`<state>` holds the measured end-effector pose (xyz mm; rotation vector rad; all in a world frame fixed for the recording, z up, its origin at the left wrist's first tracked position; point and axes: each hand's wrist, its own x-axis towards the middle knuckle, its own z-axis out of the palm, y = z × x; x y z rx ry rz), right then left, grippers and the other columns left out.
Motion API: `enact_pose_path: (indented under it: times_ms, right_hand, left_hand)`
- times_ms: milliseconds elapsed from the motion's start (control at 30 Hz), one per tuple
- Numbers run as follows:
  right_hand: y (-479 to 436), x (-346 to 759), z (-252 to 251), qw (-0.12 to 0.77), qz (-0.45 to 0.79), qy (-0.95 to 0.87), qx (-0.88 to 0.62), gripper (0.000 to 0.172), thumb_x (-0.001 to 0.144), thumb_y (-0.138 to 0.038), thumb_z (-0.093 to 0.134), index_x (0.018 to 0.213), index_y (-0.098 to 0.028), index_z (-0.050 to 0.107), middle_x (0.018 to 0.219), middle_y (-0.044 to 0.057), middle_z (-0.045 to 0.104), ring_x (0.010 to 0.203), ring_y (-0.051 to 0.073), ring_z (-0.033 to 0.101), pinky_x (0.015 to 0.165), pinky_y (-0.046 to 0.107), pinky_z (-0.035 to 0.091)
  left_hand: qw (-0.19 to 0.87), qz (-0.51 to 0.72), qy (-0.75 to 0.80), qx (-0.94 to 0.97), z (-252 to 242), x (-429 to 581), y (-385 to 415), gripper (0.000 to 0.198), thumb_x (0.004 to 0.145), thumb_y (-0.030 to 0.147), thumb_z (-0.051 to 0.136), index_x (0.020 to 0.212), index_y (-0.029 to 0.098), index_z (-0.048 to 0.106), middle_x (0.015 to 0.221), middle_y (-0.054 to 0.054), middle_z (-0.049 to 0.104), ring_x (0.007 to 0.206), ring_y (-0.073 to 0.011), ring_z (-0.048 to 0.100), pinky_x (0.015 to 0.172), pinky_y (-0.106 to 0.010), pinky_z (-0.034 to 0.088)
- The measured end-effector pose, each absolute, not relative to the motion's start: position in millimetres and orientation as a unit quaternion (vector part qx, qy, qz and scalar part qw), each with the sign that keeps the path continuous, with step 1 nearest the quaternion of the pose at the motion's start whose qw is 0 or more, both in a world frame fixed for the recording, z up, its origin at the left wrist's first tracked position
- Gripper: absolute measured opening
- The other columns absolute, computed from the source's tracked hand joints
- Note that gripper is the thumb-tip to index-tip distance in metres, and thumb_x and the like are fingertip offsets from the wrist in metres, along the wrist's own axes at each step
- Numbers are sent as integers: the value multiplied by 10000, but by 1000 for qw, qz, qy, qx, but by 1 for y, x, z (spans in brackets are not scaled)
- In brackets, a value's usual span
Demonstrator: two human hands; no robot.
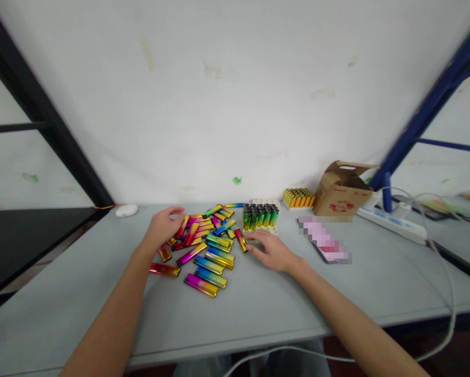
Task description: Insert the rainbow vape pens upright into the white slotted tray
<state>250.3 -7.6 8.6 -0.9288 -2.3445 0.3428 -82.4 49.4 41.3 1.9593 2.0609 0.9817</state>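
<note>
Shiny two-tone lighters lie in a loose pile [197,230] on the table, in red, pink, blue, green and gold. Over the pile's left side is my left hand [164,225], its fingers loosely bent and apart beside a red lighter [182,228]. My right hand [273,251] is low at the pile's right edge, thumb and fingertips closed at the gold end of a red-and-gold lighter [240,241]. Just behind that hand, green lighters [260,215] stand upright in rows in a pale tray [274,230]. Several blue-and-gold lighters [211,277] lie nearest me.
A block of yellow-orange lighters [299,198] stands by the wall, beside an open cardboard box [342,196]. To the right are a pixelated phone-like object [323,241], a white power strip [394,225] and a loose cable [450,283]. A white case [127,210] lies at the back left.
</note>
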Motion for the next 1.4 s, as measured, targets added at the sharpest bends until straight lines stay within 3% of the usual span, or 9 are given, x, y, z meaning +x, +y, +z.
enact_pose_path:
  times_ms: [267,433,667,933,1100,1267,1400]
  right_hand:
    - [-7,250,9,286,127,-882,-353,264,933,-291,499,1110,-177,659,1167,111,685,1052,238,642,930,392,493]
    - [-6,250,7,293,125,-881,-351,262,922,-279,513,1118,-184,657,1163,110,687,1043,237,645,925,395,495]
    - [-5,251,7,286,124,-880,-359,251,905,-251,530,1110,-178,656,1130,105,694,1029,235,643,917,383,493]
    - [-6,250,8,288,126,-880,-355,234,902,-228,528,1087,-185,664,1120,102,698,1025,231,644,909,382,493]
    - [-6,250,7,292,121,-879,-358,241,906,-244,528,1100,-185,659,1106,106,699,1008,235,643,900,391,496]
    - [-8,249,7,325,149,-853,-381,276,915,-280,523,1154,-193,627,1136,108,687,1029,234,641,893,397,507]
    - [-9,248,6,377,193,-825,-375,423,908,-288,541,1319,-204,490,1056,90,693,919,202,649,825,368,528]
  left_hand:
    - [56,283,698,656,38,-77,48,362,800,428,483,934,180,709,825,-79,731,774,-264,678,762,-365,540]
    - [8,302,603,738,38,-56,44,354,814,443,509,931,186,722,1020,-103,719,992,-275,641,968,-412,473]
    - [28,237,430,871,34,-24,25,318,774,470,654,968,236,748,1276,-105,602,1267,-308,480,1092,-478,360]
    - [75,192,401,892,26,-21,25,180,792,363,670,904,238,736,1331,-102,552,1330,-291,421,1128,-485,316]
    - [72,217,407,884,24,-17,27,185,845,377,612,880,211,688,1227,-103,622,1279,-275,473,1109,-480,343]
    - [74,279,411,865,26,-3,24,275,930,369,461,999,188,656,1125,-100,680,1174,-248,555,1054,-433,395]
    - [116,302,449,833,37,11,12,349,947,387,390,978,172,663,919,-68,718,885,-218,651,843,-345,497]
